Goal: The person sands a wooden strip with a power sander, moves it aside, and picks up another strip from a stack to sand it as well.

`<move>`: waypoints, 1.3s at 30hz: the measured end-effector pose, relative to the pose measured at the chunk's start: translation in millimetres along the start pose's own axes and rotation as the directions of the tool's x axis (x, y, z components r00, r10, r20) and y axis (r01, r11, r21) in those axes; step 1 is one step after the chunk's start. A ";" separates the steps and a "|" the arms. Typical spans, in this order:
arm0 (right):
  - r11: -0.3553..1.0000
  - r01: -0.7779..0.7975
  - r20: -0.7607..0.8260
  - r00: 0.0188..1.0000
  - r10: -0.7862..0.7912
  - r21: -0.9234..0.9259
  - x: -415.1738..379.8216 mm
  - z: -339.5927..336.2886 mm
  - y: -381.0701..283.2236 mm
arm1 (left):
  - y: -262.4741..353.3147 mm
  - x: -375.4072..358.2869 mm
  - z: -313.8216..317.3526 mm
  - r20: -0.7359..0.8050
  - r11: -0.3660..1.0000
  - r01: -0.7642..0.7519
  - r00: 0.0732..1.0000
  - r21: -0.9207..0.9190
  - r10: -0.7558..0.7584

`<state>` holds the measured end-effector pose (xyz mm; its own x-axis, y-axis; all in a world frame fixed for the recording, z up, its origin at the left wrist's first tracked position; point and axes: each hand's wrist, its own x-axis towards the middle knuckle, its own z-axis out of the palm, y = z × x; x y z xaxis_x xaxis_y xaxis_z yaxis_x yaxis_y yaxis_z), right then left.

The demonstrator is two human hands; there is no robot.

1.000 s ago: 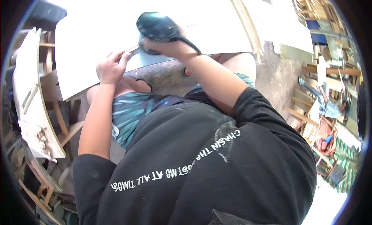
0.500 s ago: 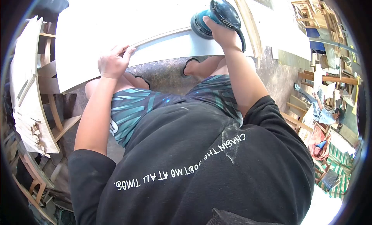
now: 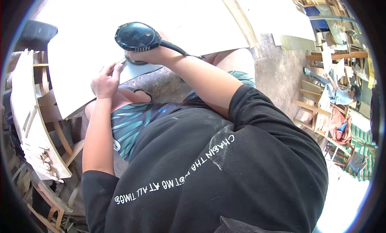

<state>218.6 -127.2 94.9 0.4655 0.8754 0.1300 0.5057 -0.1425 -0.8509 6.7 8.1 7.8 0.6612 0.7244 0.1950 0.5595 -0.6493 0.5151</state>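
My right hand (image 3: 159,54) is wrapped round a blue-and-black orbital sander (image 3: 137,36), whose cord trails off to the right past my wrist. The sander is over the near edge of a bright white board (image 3: 76,68) lying across my lap, close to my left hand. With bent fingers and thumb, my left hand (image 3: 105,81) grips the end of a thin wooden strip (image 3: 122,62) at the board's near side. Most of the strip is hidden behind the sander and my right hand. Glare washes out the board's surface.
A wooden bar (image 3: 237,16) runs along the board's right part. Left stand a dark box (image 3: 38,34) and a pale panel (image 3: 36,120) on wooden framing. A seated person (image 3: 335,90) is far right among timber pieces and a red cloth (image 3: 340,126).
My right hand has carried the sander leftward along the strip, from its right part to close beside my left hand. My left hand stays near the strip's end, and the view has shifted slightly.
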 end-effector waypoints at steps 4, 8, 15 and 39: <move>0.998 -0.059 0.076 0.995 0.059 -0.002 0.2 -9.4 23.8 | 2.5 0.1 -3.8 -0.007 0.998 -0.029 1.000 0.048 0.029; 0.936 -0.338 -0.025 0.940 0.341 0.096 -9.1 -53.5 40.4 | 14.0 0.2 -11.1 0.011 0.999 -0.002 1.000 0.042 0.001; 0.770 -0.621 -0.245 0.778 0.579 -0.150 -5.0 -102.0 42.7 | 13.3 1.7 -14.5 0.031 0.998 -0.020 0.999 0.062 0.018; 0.815 -0.578 -0.213 0.803 0.556 -0.051 -5.3 -97.6 39.8 | 8.1 -0.6 -6.8 -0.033 0.999 -0.028 0.999 0.018 0.028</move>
<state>307.2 -182.6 110.0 0.8101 0.5254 -0.2601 0.1804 -0.6456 -0.7421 7.5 3.9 17.6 0.6600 0.7129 0.2369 0.5500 -0.6733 0.4941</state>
